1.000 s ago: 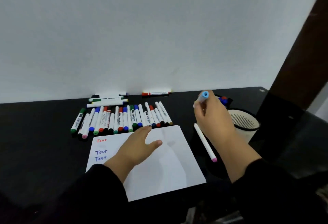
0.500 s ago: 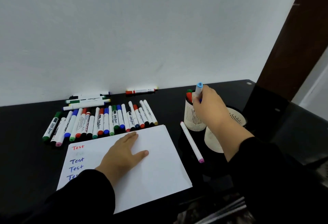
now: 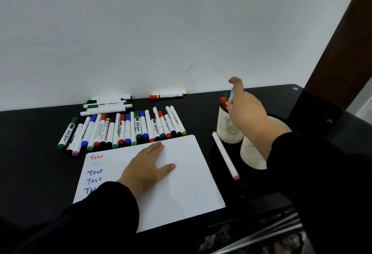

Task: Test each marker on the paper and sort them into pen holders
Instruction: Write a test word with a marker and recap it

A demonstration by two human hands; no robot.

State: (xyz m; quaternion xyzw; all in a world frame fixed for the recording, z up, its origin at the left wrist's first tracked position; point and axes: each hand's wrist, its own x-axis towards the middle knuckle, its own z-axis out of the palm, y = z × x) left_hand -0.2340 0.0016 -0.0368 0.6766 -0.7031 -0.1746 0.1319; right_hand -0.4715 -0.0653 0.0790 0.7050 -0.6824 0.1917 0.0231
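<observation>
Nearest us, two arms in black sleeves reach over a glossy black table (image 3: 30,143). Our left hand (image 3: 147,165) lies flat with straight fingers on a white sheet of paper (image 3: 181,183), which carries the word "Test" several times in red and blue down its left edge. Right of the paper, a white marker with a pink cap (image 3: 225,155) lies alone on the table. Beyond it stand two cream mesh pen holders, the nearer holder (image 3: 251,157) partly hidden by our right arm. Our right hand (image 3: 245,109) grips a light blue marker (image 3: 232,94) upright over the farther holder (image 3: 228,129), index finger raised. Past the paper lies a row of markers (image 3: 124,129), then a few more against the white wall (image 3: 161,32).
</observation>
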